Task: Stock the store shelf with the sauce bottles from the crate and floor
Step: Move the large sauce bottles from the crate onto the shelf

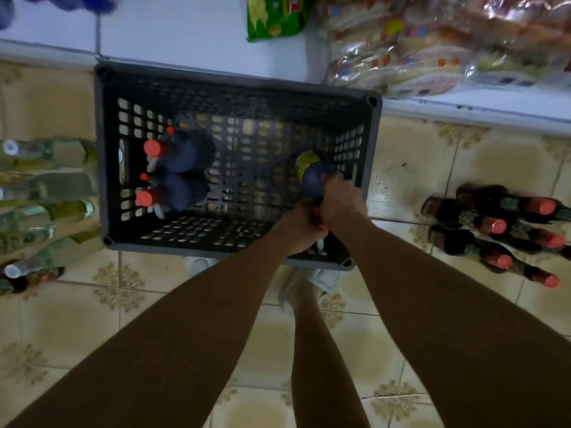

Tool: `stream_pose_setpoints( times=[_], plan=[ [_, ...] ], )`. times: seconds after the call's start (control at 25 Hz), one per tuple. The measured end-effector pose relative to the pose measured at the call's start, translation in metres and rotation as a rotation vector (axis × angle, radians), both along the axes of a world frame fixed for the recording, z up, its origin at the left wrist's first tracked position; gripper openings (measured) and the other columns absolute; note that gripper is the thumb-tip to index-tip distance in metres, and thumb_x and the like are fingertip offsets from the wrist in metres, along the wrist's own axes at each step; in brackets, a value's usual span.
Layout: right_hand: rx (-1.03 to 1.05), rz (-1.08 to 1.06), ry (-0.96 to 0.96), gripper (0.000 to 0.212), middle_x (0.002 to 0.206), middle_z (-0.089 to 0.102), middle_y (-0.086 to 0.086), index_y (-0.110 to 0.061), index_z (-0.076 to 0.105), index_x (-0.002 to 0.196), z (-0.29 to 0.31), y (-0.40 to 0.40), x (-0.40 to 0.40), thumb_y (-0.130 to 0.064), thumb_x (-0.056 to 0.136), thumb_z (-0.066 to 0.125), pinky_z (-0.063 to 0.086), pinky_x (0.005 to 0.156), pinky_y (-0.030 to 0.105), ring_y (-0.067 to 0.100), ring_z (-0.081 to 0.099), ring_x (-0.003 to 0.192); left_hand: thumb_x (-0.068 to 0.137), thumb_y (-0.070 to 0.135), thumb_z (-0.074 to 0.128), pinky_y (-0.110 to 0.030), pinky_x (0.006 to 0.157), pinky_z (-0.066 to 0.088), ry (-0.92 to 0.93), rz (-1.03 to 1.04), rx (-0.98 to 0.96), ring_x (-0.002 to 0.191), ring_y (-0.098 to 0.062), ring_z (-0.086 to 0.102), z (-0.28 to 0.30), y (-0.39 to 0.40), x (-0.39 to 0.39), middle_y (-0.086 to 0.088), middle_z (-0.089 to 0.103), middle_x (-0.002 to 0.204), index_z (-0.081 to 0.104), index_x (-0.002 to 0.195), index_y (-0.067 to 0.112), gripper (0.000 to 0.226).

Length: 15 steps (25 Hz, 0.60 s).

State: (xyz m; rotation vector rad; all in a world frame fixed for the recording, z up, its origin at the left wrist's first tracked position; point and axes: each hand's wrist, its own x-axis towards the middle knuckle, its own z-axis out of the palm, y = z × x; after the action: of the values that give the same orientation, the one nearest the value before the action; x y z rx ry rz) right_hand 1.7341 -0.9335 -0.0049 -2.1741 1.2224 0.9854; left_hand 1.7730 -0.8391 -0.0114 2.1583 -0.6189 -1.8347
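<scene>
A dark sauce bottle (315, 177) with a yellow label sits at the right end of the black crate (105, 149), gripped by both hands. The right hand (338, 202) is closed round its neck; the left hand (298, 230) is closed lower down by a red cap. Two more red-capped dark bottles (173, 177) lie at the crate's left end. On the tiled floor (386, 350), dark bottles (494, 230) cluster to the right, pale green ones (52, 193) to the left. The white shelf (185, 29) beyond holds bagged bread (432, 44).
</scene>
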Motion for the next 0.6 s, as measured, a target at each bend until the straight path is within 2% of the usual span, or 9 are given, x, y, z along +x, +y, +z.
stream_pose_setpoints(
  times=[0.08,0.16,0.2,0.24,0.32,0.36,0.48,0.6],
  plan=[
    [-0.029,-0.033,-0.086,0.033,0.121,0.061,0.018,-0.001,0.047,0.127,0.005,-0.007,0.010,-0.019,0.100,0.047,0.050,0.080,0.039,0.036,0.061,0.112,0.092,0.027,0.059,-0.028,0.066,0.041,-0.022,0.090,0.021,0.076,-0.019,0.051,0.000,0.003,0.010,-0.005,0.059,0.089,0.059,0.102,0.011,0.019],
    [0.008,-0.162,-0.167,0.036,0.114,0.063,0.018,0.000,0.051,0.122,0.010,-0.017,0.024,-0.027,0.098,0.050,0.046,0.073,0.036,0.036,0.062,0.106,0.094,0.021,0.052,-0.031,0.055,0.036,-0.097,0.134,0.050,0.070,-0.029,0.053,0.002,-0.001,0.022,-0.024,0.062,0.091,0.057,0.097,-0.002,0.024],
    [0.053,-0.247,-0.196,0.037,0.112,0.062,0.018,0.001,0.052,0.120,0.012,-0.020,0.029,-0.028,0.097,0.052,0.046,0.072,0.035,0.036,0.063,0.103,0.095,0.018,0.049,-0.033,0.055,0.036,-0.137,0.141,0.063,0.072,-0.036,0.054,0.002,-0.005,0.028,-0.026,0.061,0.089,0.055,0.092,0.000,0.019],
    [0.093,-0.331,-0.227,0.037,0.110,0.063,0.018,0.001,0.053,0.118,0.011,-0.022,0.030,-0.028,0.096,0.053,0.046,0.071,0.034,0.036,0.063,0.101,0.096,0.016,0.049,-0.037,0.059,0.041,-0.170,0.145,0.074,0.079,-0.038,0.057,0.001,-0.009,0.034,-0.023,0.061,0.089,0.054,0.091,0.004,0.013],
    [0.163,-0.522,-0.281,0.039,0.110,0.064,0.017,-0.002,0.052,0.119,0.008,-0.021,0.025,-0.032,0.094,0.055,0.051,0.072,0.035,0.035,0.064,0.097,0.096,0.016,0.050,-0.041,0.077,0.051,-0.187,0.133,0.063,0.092,-0.035,0.060,-0.005,-0.016,0.041,-0.018,0.063,0.098,0.054,0.096,0.008,0.009],
    [0.191,-0.618,-0.300,0.041,0.112,0.064,0.017,-0.003,0.050,0.122,0.008,-0.018,0.020,-0.034,0.095,0.054,0.053,0.073,0.036,0.035,0.064,0.096,0.096,0.017,0.050,-0.041,0.083,0.052,-0.179,0.101,0.063,0.092,-0.033,0.060,-0.010,-0.018,0.040,-0.017,0.064,0.100,0.055,0.095,0.008,0.010],
    [0.179,-0.758,-0.316,0.035,0.121,0.061,0.022,-0.002,0.047,0.126,0.012,0.001,-0.002,-0.027,0.102,0.041,0.044,0.075,0.035,0.039,0.060,0.106,0.097,0.027,0.047,-0.033,0.073,0.050,-0.217,0.014,0.115,0.081,-0.026,0.058,-0.016,-0.026,0.036,-0.009,0.061,0.088,0.059,0.088,0.012,0.022],
    [0.115,-0.834,-0.278,0.034,0.123,0.060,0.021,0.000,0.050,0.126,0.018,0.024,-0.017,-0.009,0.094,0.049,0.048,0.088,0.041,0.038,0.057,0.114,0.093,0.034,0.055,-0.033,0.075,0.050,-0.208,0.065,0.139,0.088,-0.026,0.063,-0.026,-0.037,0.031,-0.009,0.067,0.095,0.066,0.092,0.014,0.024]
  ],
)
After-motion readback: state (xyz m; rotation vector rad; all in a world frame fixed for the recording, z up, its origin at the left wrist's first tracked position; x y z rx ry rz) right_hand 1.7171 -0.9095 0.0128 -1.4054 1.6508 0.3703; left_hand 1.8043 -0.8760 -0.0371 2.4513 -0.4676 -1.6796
